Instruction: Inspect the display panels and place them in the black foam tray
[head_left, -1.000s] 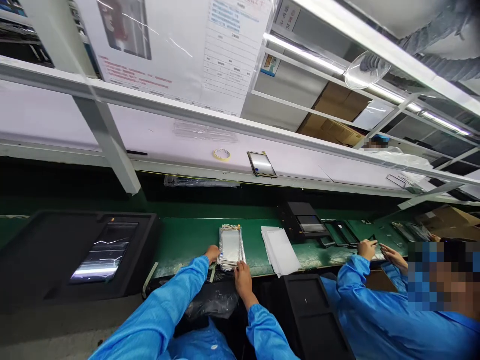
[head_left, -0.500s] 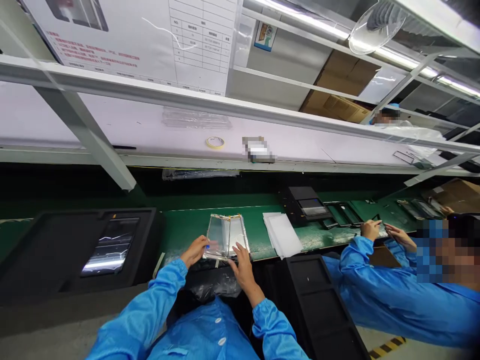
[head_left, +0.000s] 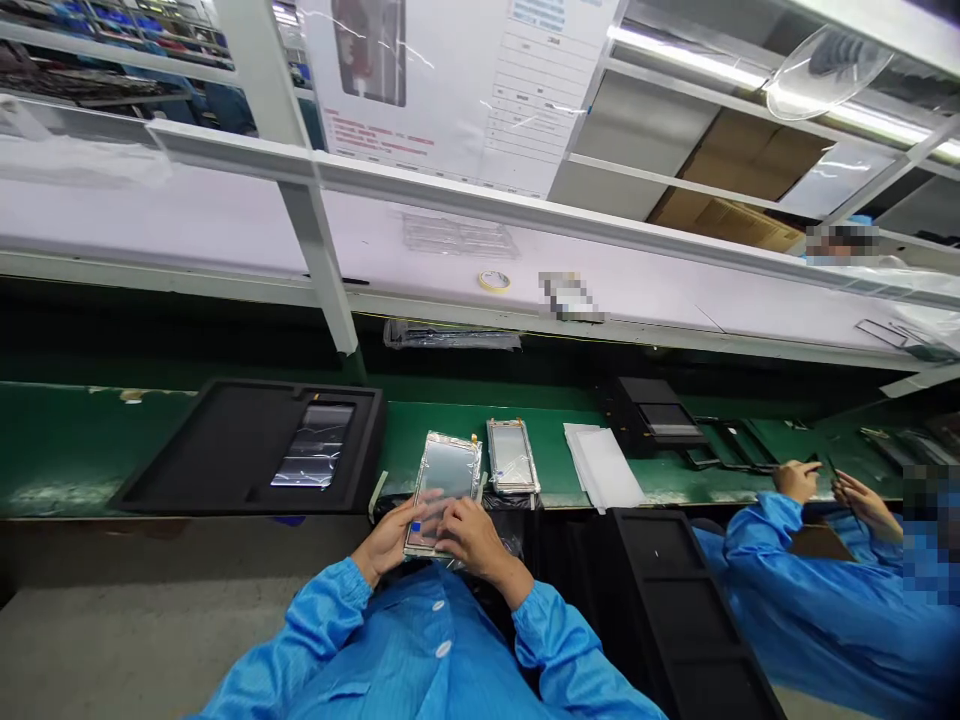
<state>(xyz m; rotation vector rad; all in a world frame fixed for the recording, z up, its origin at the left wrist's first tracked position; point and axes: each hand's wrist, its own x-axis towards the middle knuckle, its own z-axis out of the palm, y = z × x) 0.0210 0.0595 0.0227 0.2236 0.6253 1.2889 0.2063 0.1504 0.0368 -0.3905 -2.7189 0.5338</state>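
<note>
A transparent touch-screen glass panel (head_left: 451, 465) with a thin pale border, a blue tab near its lower left and an orange tab at its upper right, is tilted up in front of my body. My left hand (head_left: 390, 541) grips its lower left edge, thumb over the front. At its lower right, the fingers of my right hand (head_left: 478, 541) are curled in against the surface and edge; whether they pinch a film there is too small to make out. Just to the right, a similar panel (head_left: 513, 456) lies on a stack on the green bench.
To the left, a black foam tray (head_left: 225, 450) holds a dark screen (head_left: 315, 445). White sheets (head_left: 606, 468) lie right of the panels. A black compartment tray (head_left: 667, 550) stands beside my right arm. Further right, a co-worker's hands (head_left: 862, 500) handle a thin dark part.
The panel in my hands has come off the stack towards my body, uncovering the similar one. My right hand has curled in over its lower right. The view has swung left.
</note>
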